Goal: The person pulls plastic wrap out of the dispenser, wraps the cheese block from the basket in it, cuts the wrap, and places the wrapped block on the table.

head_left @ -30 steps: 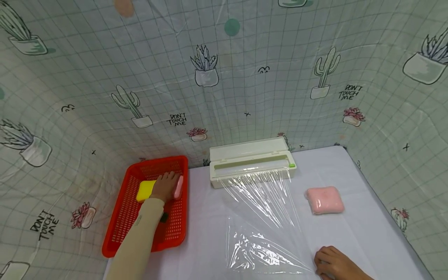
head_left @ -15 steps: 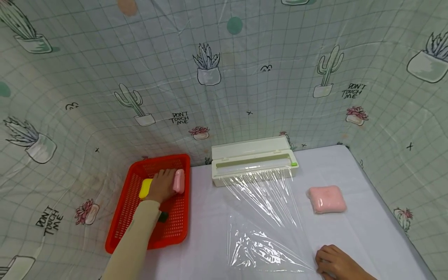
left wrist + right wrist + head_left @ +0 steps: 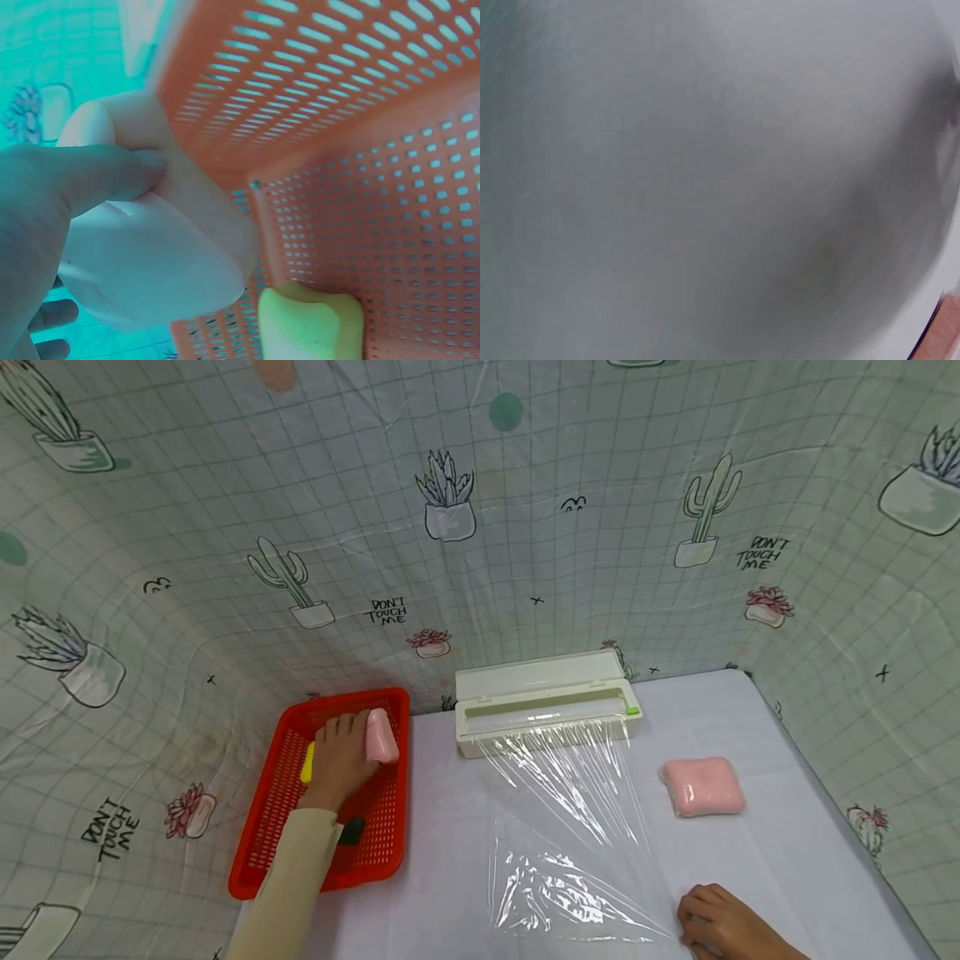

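My left hand (image 3: 341, 760) is inside the red basket (image 3: 406, 827), gripping a pink soap bar (image 3: 381, 739). In the left wrist view, the thumb presses on the pink soap bar (image 3: 165, 247), which is tipped up against my palm side. A yellow soap bar (image 3: 311, 326) lies in the basket, partly covered by my left hand in the head view. At the lower right, my right hand (image 3: 720, 922) pinches the corner of the clear cling film (image 3: 558, 860), which stretches in creases from its dispenser. The right wrist view is mostly grey blur.
The white cling film dispenser (image 3: 540, 745) stands lid-up at the back of the white table (image 3: 442, 877). To its right lies a wrapped pink soap bar (image 3: 703, 787). A small dark green piece (image 3: 351, 831) sits in the basket. Patterned cloth (image 3: 540, 552) walls the back and sides.
My left hand has taken hold of the pink soap bar in the basket and tilted it up, shifting slightly left. My right hand stays at the film's corner.
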Demonstrator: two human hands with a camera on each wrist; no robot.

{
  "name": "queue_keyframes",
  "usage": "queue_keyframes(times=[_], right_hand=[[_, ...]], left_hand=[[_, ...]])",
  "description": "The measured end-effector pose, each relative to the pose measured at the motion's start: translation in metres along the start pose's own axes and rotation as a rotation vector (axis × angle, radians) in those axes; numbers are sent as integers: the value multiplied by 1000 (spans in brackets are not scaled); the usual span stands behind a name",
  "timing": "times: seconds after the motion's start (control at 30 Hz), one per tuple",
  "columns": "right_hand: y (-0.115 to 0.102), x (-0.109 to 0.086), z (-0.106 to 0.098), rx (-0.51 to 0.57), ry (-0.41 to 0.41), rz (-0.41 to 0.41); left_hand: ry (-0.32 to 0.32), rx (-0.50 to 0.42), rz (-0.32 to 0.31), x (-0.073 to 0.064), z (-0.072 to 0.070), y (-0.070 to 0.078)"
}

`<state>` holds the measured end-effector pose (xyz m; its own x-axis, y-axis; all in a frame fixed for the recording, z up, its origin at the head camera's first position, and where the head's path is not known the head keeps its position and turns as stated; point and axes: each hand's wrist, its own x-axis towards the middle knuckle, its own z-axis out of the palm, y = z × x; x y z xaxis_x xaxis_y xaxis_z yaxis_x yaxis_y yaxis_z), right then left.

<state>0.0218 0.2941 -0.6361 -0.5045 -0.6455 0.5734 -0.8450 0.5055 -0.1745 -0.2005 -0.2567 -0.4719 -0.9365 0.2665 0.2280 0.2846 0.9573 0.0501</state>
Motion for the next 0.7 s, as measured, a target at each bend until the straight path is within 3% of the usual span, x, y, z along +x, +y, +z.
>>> queue_keyframes(times=[0.3,0.7], right_hand=[[4,-2,1,-8,27,-35],[2,-1,1,12,17,-10]], left_hand=[[82,-75,-16,-9,-22,22],[134,-28,33,-10,-44,70]])
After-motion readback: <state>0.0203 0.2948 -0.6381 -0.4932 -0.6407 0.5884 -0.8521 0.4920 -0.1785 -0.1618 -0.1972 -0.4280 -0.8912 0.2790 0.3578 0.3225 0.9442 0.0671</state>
